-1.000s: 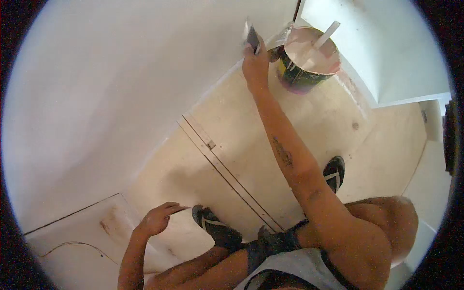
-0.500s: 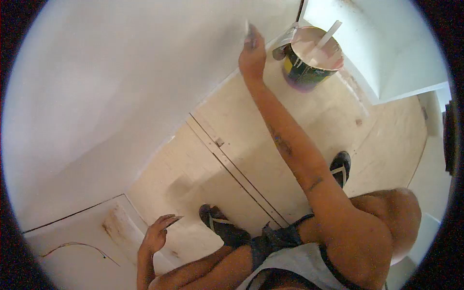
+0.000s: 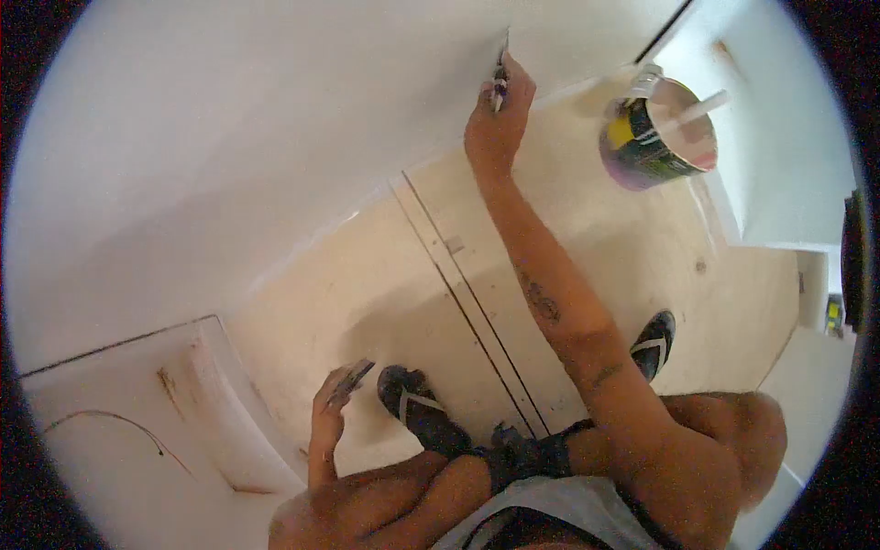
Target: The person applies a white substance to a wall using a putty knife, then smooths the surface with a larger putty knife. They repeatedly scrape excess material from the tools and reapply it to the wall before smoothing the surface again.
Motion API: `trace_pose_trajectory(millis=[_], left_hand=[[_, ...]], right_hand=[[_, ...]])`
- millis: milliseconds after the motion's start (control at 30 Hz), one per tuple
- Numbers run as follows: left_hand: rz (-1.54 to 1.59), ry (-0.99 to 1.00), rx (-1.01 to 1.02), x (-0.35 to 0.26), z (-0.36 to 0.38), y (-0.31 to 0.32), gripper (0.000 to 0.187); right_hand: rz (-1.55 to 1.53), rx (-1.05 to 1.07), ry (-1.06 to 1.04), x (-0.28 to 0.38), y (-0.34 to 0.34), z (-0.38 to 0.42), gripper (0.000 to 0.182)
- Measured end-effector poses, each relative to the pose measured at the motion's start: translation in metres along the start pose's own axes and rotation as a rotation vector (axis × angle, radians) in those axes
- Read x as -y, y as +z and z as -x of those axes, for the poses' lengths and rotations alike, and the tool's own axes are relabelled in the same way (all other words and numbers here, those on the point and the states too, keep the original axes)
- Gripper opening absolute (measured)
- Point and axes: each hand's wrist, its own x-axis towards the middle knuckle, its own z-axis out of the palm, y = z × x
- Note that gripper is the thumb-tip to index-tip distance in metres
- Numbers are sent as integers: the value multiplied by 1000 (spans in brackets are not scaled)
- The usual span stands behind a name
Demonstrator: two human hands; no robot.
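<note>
My right hand is closed around the dark handle of a putty knife. The thin blade is against or just off the white wall, edge-on to me, so contact is hard to judge. Lower down, near my left foot, my left hand grips a flat, dark-edged scraper. Some of its fingers are hidden behind that tool. To the right of my right hand stands a bucket with pale pinkish paste inside. A whitish stick leans out of it.
My feet in flip-flops rest on the beige floor, which two dark parallel lines cross. A recess with thin wires lies at lower left. White panels rise behind the bucket at right.
The view has shifted, so the bucket sits farther right and lower. My right hand has moved along the wall with the putty knife. My left hand has turned, showing more of its scraper.
</note>
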Motion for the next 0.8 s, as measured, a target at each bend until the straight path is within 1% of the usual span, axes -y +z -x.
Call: trace_pose_trajectory(millis=[33, 100, 133, 167, 200, 233, 267, 333, 367, 433, 467, 500, 533, 567, 600, 633, 667, 733, 800], left_hand=[[12, -11, -20, 12, -4, 5, 54], [163, -93, -68, 40, -13, 8, 52], [171, -100, -84, 55, -16, 8, 52], [9, 4, -126, 69, -20, 7, 49], [-153, 107, -167, 77, -21, 7, 46], [-451, 137, -192, 83, -21, 7, 36], [-445, 129, -209, 89, -20, 9, 36], [968, -57, -425, 87, -21, 17, 34], [973, -59, -437, 91, -21, 12, 34], [1112, 136, -179, 91, -24, 4, 42], [1114, 134, -183, 91, -24, 2, 42], [1120, 109, -273, 64, -25, 4, 34], [1124, 83, -362, 49, -26, 5, 27], [1127, 78, -366, 55, -27, 0, 27], [1144, 79, -340, 60, -30, -10, 41], [1161, 77, -322, 63, -30, -13, 55], [1163, 76, -332, 69, -31, -15, 55], [1264, 137, -282, 67, -34, -15, 58], [1281, 130, -319, 66, -38, -14, 59]], right_hand=[[-7, 9, -3, 13, 8, 13, 45], [-27, 35, 2, 37, 24, 39, 47], [-37, 28, 17, 46, 31, 50, 58], [-47, 21, 31, 56, 37, 60, 69], [-57, 36, 31, 66, 43, 72, 69], [-70, 53, 64, 75, 48, 83, 73], [-84, 72, 97, 84, 54, 93, 78], [-92, 99, 120, 99, 66, 114, 81], [-88, 106, 142, 106, 71, 123, 84], [-77, 147, 128, 119, 79, 141, 86], [-63, 176, 108, 126, 82, 150, 88], [-45, 230, 98, 134, 82, 160, 90], [-43, 236, 100, 141, 86, 169, 90], [-56, 240, 97, 147, 91, 178, 86], [-70, 244, 96, 152, 99, 188, 82], [-124, 259, 103, 151, 104, 195, 87], [-128, 268, 107, 152, 109, 203, 87], [-129, 295, 93, 154, 120, 219, 87], [-94, 327, 92, 152, 129, 236, 88]])
